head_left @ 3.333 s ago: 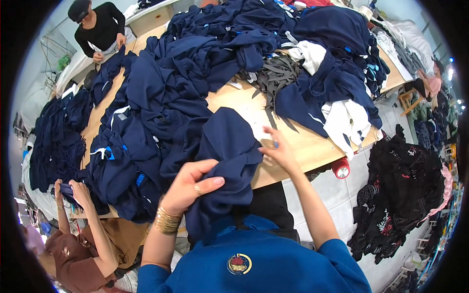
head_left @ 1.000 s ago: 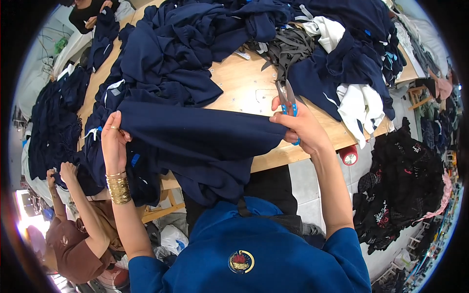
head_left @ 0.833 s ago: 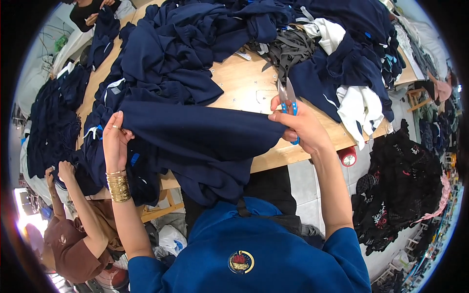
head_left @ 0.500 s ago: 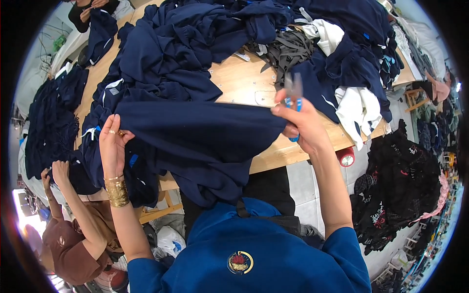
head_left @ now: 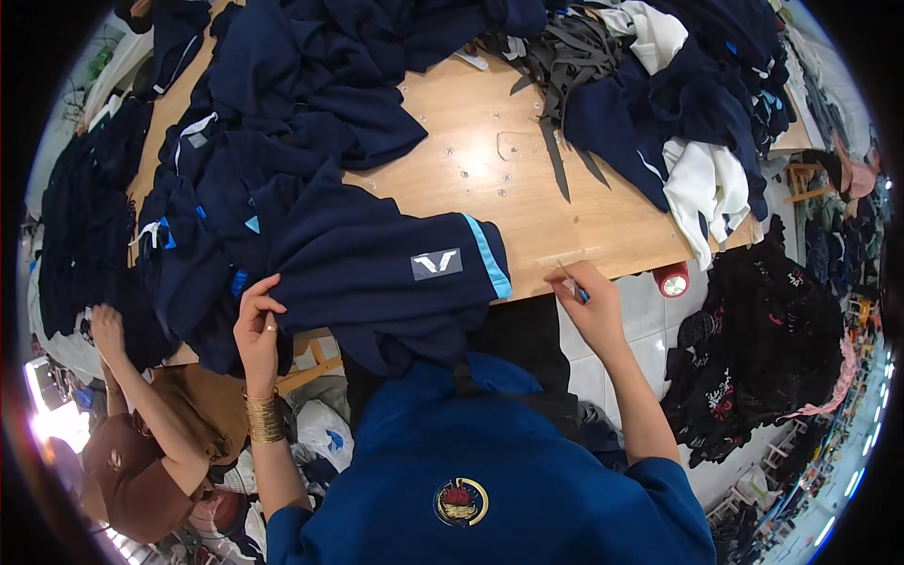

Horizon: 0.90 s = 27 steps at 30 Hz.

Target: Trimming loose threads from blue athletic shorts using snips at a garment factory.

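A navy garment piece (head_left: 377,250) lies across the table's near edge, its lower folds hanging over. At its right end runs a light blue band (head_left: 486,254), and beside that sits a grey patch (head_left: 437,265) with a white angular mark. My left hand (head_left: 256,325) is closed on the garment's near-left edge, fingers bent over the cloth. Just right of the blue band, apart from the cloth, my right hand (head_left: 593,311) holds small blue-handled thread snips (head_left: 583,295), mostly hidden by the fingers.
Heaped navy garments (head_left: 292,66) cover the table's left and back. Dark grey strips (head_left: 574,56) and white cloth (head_left: 702,188) lie to the right. A red round object (head_left: 672,281) is by the table edge. At left, a co-worker's hand (head_left: 107,331) handles navy cloth.
The stretched navy garment has been lowered onto the table, and its blue band and patch now show. My right hand let go of its end and moved down with the snips. My left hand moved nearer.
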Each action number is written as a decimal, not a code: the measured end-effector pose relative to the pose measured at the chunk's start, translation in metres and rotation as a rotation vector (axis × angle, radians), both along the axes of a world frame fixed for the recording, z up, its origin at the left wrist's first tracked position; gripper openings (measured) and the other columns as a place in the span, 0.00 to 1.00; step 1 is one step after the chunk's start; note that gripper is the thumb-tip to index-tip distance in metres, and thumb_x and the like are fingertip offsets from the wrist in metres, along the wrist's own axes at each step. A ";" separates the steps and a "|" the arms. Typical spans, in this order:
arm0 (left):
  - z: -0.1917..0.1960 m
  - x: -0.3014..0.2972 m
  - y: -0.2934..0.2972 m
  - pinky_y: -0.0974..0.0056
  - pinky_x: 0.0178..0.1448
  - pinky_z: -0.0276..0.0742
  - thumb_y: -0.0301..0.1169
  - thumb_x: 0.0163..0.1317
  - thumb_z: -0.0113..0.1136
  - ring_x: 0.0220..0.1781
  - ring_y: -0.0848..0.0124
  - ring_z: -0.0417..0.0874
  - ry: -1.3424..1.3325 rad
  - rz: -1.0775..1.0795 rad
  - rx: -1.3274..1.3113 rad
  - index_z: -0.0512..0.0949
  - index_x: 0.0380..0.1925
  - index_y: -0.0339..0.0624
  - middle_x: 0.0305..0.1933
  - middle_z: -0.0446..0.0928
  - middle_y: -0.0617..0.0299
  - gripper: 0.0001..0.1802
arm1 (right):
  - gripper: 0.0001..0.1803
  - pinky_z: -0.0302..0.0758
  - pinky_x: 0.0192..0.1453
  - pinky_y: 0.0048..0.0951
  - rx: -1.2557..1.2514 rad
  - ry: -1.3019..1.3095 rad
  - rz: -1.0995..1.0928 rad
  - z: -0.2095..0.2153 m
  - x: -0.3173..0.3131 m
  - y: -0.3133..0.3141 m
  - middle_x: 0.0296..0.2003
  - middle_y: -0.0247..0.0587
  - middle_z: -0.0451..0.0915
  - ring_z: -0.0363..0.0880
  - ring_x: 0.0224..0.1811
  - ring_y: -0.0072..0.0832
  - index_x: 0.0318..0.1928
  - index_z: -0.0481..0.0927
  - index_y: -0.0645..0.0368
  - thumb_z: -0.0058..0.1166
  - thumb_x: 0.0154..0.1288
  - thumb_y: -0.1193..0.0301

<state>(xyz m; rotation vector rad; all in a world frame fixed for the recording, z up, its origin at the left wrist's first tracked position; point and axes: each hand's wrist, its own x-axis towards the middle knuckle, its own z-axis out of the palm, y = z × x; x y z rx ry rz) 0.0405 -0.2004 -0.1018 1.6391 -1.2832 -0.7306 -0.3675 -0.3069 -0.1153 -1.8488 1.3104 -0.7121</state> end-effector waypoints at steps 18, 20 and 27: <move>0.072 -0.053 0.000 0.75 0.43 0.73 0.22 0.55 0.60 0.39 0.79 0.77 0.659 -0.604 0.560 0.71 0.50 0.37 0.35 0.76 0.65 0.21 | 0.05 0.51 0.17 0.13 0.297 -0.699 -0.779 0.012 -0.024 -0.031 0.21 0.23 0.71 0.61 0.16 0.09 0.29 0.74 0.48 0.53 0.60 0.64; 0.058 -0.056 -0.001 0.72 0.49 0.73 0.22 0.57 0.58 0.45 0.76 0.78 0.612 -0.490 0.479 0.71 0.51 0.37 0.41 0.77 0.62 0.20 | 0.07 0.50 0.16 0.13 0.205 -0.805 -0.867 0.027 -0.069 -0.049 0.17 0.22 0.68 0.61 0.14 0.10 0.29 0.73 0.50 0.51 0.62 0.64; 0.031 -0.037 -0.021 0.68 0.53 0.72 0.23 0.60 0.54 0.50 0.71 0.76 0.365 0.068 0.162 0.70 0.50 0.37 0.47 0.76 0.58 0.16 | 0.08 0.72 0.42 0.26 -0.320 0.325 -0.539 0.019 -0.088 -0.066 0.32 0.41 0.80 0.78 0.35 0.27 0.39 0.78 0.62 0.55 0.60 0.72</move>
